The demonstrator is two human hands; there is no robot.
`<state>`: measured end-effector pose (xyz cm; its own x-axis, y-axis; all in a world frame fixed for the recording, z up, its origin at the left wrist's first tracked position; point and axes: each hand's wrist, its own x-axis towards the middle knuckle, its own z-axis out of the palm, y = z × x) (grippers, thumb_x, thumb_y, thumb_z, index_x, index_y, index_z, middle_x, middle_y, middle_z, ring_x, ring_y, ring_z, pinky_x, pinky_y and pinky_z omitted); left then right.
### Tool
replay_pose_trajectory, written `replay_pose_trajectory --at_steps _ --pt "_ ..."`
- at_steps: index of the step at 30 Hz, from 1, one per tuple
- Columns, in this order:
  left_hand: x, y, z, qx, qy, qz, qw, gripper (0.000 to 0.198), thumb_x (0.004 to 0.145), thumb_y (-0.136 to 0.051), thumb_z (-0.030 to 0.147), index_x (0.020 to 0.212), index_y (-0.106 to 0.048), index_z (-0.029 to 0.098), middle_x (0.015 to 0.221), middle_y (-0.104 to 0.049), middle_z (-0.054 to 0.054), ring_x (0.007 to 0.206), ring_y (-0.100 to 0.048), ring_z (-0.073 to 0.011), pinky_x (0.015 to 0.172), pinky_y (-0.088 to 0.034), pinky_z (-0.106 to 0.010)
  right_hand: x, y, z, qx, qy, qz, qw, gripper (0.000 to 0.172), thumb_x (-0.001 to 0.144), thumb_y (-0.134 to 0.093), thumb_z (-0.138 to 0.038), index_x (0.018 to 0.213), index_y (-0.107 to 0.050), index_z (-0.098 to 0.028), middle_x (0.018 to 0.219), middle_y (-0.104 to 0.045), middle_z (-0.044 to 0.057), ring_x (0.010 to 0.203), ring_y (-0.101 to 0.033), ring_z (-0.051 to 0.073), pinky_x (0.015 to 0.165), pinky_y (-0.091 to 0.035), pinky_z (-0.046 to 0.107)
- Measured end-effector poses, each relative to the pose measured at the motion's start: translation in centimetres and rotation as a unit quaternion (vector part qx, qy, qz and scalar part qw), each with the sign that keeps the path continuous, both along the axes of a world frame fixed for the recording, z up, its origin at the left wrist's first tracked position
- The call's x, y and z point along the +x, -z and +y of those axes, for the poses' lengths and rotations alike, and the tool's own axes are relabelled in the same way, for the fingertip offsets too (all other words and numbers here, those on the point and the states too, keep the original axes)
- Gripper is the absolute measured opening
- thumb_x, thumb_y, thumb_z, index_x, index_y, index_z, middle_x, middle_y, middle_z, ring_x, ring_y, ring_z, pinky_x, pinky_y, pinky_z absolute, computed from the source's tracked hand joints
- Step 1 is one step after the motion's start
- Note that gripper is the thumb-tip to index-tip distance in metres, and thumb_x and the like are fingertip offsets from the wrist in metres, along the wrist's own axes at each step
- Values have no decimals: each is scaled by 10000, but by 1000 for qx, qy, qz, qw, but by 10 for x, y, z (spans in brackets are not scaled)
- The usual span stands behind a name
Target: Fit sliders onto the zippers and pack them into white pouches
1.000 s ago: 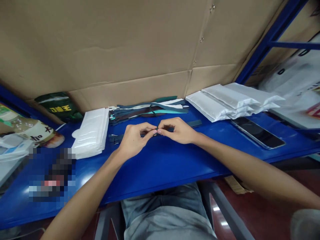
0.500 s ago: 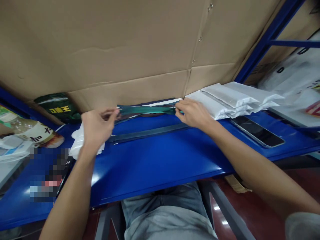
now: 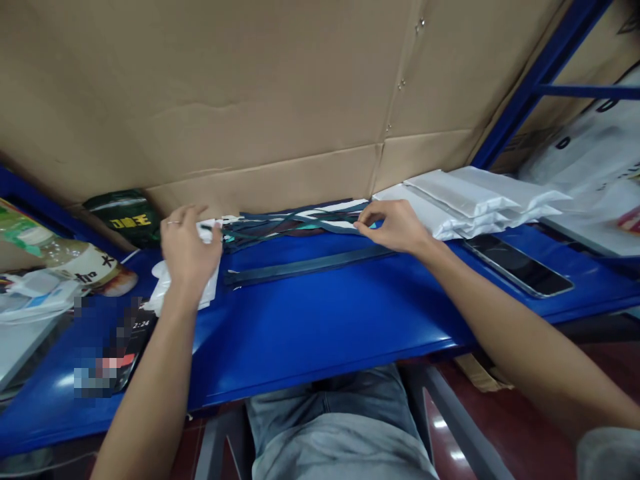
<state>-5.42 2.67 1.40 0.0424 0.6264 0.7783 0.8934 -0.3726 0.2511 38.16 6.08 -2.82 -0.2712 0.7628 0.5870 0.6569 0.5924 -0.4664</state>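
Note:
Against the cardboard, a bundle of long flat strips (image 3: 300,223) in dark blue, teal, white and brown lies stretched sideways. My left hand (image 3: 187,247) is at the bundle's left end, thumb and fingers apart. A dark strip end shows by its thumb, but the hand is not closed on it. At the other end my right hand (image 3: 393,223) pinches thumb and forefinger together at the edge of a strip; the fingertips partly hide it. In front of the bundle lies a single dark blue strip (image 3: 310,265). White paper-like pieces (image 3: 207,293) are under my left wrist.
White padded packets (image 3: 460,193) are stacked right of the bundle, with a phone (image 3: 517,263) before them. At the left are a dark green bag (image 3: 125,217), a drink bottle (image 3: 83,263) and another phone (image 3: 135,340). Cardboard (image 3: 250,87) walls the back of the blue table (image 3: 320,320).
A green strip was stretched between both hands. My left hand has opened and shifted slightly left, and the strips now lie in a crossing bundle. My right hand stays nearly in place.

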Motion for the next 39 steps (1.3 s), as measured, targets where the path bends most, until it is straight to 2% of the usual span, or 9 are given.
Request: replay_pose_trajectory --at_steps 2,5,9,13,17,20,23,29,39 --pt "39 5 -8 15 24 28 999 375 942 -740 287 1302 -711 187 1370 -654 -134 1319 -595 -333 1172 -471 -548 -11 0 -8 -37 -44 45 997 127 879 -726 -299 781 -765 -227 851 -798 36 779 -743 234 801 -605 388" --pt "94 14 -24 -52 145 29 988 220 991 -690 235 1210 -710 217 1186 -694 -89 1117 -692 -254 1029 -579 -437 -30 -1 -22 -73 -101 96 988 96 869 -763 -312 817 -776 -232 880 -802 37 807 -755 240 832 -631 401" --pt "129 28 -37 -140 239 24 961 86 1004 -702 234 1086 -723 221 1000 -736 -34 900 -714 -184 855 -603 -348 -50 -3 -36 -99 -163 133 973 112 871 -798 -321 906 -744 -229 915 -786 37 831 -748 225 862 -640 402" --pt "133 37 -37 -184 233 8 955 175 1025 -701 332 1159 -746 229 1044 -774 -37 837 -721 -174 794 -602 -339 -60 -3 -44 -108 -208 120 965 103 930 -751 -318 954 -715 -225 955 -773 38 849 -741 207 871 -632 377" --pt "131 37 -34 -185 215 -25 959 211 1052 -646 364 1166 -766 232 1148 -776 -57 796 -716 -159 734 -598 -316 -60 -1 -45 -27 -220 42 974 85 1004 -646 -286 1025 -712 -238 1006 -765 51 873 -725 211 859 -607 369" --pt "132 36 -34 -211 223 -33 951 236 1055 -627 396 1039 -791 227 1046 -791 -50 798 -721 -179 732 -594 -320 -57 -1 -44 23 -223 6 975 130 1036 -597 -290 1064 -720 -258 1068 -767 73 957 -727 241 911 -592 398" --pt "133 38 -35 -278 249 -98 923 296 1048 -623 458 987 -795 225 888 -793 -34 779 -745 -198 730 -616 -323 -55 -1 -44 22 -233 -10 972 150 1041 -588 -299 1084 -730 -277 1117 -775 77 1035 -732 261 972 -584 420" --pt "132 45 -32 -363 305 -232 849 274 956 -757 463 977 -802 193 878 -819 -76 767 -794 -218 756 -671 -348 -61 -3 -51 -14 -242 39 969 124 989 -675 -342 1078 -732 -276 1107 -777 73 1012 -736 264 958 -614 430" --pt "135 46 -35 -304 270 -239 882 233 903 -811 400 1016 -800 196 991 -834 -85 889 -813 -238 782 -671 -349 -75 3 -52 -155 -237 196 939 186 880 -800 -314 1006 -688 -235 1044 -745 55 970 -747 237 982 -636 451"
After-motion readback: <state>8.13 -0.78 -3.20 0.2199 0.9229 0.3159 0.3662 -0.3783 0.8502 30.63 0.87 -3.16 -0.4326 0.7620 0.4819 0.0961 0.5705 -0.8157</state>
